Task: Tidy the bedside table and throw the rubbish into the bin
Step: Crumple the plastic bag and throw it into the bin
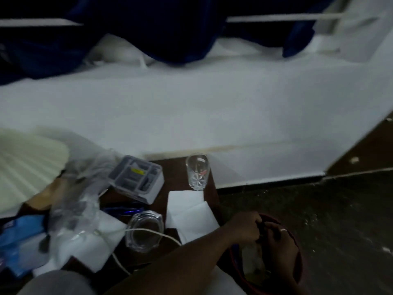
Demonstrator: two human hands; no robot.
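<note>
The dark wooden bedside table (176,173) is cluttered: a tall clear glass (196,172), a glass ashtray (144,231), white paper napkins (187,211), a grey-and-white box (138,177), a crumpled clear plastic bag (80,209) and a blue packet (19,241). A red-rimmed bin (298,260) stands on the floor at the table's right, with pale rubbish (253,258) inside. Both hands are over the bin. My left hand (244,228) and my right hand (278,241) meet with curled fingers around a small dark item (259,225); blur hides what it is.
A pleated cream lampshade (27,162) overhangs the table's left side. A white cable (119,262) runs across the front of the table. The white bed (191,113) with a dark blue blanket (148,28) lies behind. Dark speckled floor (329,209) spreads to the right.
</note>
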